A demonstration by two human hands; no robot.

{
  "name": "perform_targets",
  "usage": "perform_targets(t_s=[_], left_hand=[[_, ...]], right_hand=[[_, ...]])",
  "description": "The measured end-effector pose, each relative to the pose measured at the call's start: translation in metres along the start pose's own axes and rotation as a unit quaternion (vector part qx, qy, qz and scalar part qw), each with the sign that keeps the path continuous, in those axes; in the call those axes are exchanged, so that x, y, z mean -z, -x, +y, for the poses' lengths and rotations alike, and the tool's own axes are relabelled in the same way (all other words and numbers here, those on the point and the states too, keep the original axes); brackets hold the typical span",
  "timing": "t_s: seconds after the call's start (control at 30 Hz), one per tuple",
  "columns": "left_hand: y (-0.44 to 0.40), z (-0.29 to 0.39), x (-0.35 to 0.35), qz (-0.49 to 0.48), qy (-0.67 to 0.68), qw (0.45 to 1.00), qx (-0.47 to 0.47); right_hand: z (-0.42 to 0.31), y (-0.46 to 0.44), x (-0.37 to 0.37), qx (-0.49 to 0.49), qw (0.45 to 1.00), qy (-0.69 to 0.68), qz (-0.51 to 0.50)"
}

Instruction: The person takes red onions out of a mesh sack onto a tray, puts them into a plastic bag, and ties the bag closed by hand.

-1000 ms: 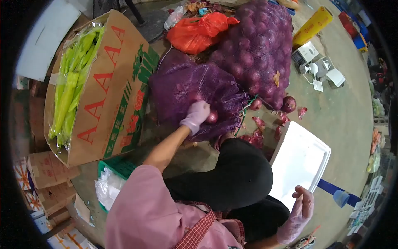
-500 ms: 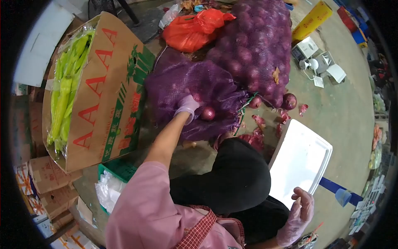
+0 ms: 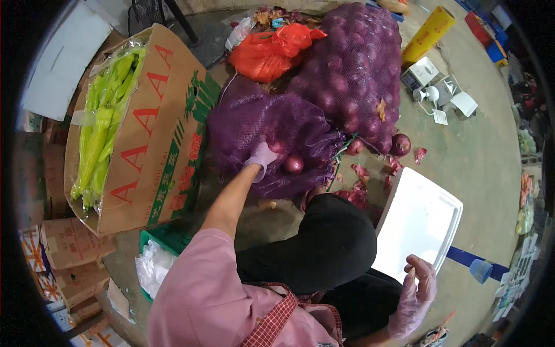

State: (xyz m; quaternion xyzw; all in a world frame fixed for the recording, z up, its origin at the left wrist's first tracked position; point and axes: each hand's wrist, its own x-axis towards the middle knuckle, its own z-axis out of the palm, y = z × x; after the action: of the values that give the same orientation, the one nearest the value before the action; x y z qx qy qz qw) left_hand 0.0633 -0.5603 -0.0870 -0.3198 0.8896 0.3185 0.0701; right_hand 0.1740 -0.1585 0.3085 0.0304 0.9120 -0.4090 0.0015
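My left hand [image 3: 263, 157], in a thin clear glove, reaches into the loose purple mesh sack [image 3: 243, 124]. Its fingers are hidden among the mesh beside an onion at their tips. Another red onion [image 3: 293, 164] lies on the mesh just right of that hand. My right hand [image 3: 417, 292], also gloved, is raised near the lower right with its fingers curled and parted, holding nothing. It is beside the near edge of the white foam lid or tray [image 3: 421, 222]. A full purple sack of onions [image 3: 352, 75] stands behind the loose one.
A carton [image 3: 156, 133] of green vegetables stands at the left. Below it is a green crate [image 3: 173, 237] with plastic bags. An orange-red bag [image 3: 269, 53] lies at the back. Loose onions [image 3: 400, 144] and peels lie on the floor, with a scale [image 3: 421, 72] farther right.
My left hand has moved left and away from the onion lying on the mesh, deeper into the loose sack. My right hand stays almost where it was. The view has shifted slightly.
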Motion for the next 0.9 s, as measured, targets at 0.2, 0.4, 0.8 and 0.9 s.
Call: perform_targets(t_s=[0.2, 0.4, 0.8, 0.9], left_hand=[[0.021, 0.027, 0.012, -0.009, -0.066, 0.996, 0.051], [0.074, 0.007, 0.05, 0.024, 0.424, 0.891, 0.162], [0.16, 0.067, 0.134, -0.366, 0.779, 0.491, 0.133], [0.166, 0.13, 0.115, -0.382, 0.713, 0.583, 0.072]], right_hand=[[0.01, -0.002, 0.007, 0.015, 0.999, 0.026, -0.012], [0.016, 0.001, 0.009, -0.005, 1.0, 0.016, -0.002], [-0.003, -0.04, 0.006, -0.034, 0.971, -0.174, -0.16], [0.026, -0.076, -0.016, 0.139, 0.958, -0.135, -0.21]])
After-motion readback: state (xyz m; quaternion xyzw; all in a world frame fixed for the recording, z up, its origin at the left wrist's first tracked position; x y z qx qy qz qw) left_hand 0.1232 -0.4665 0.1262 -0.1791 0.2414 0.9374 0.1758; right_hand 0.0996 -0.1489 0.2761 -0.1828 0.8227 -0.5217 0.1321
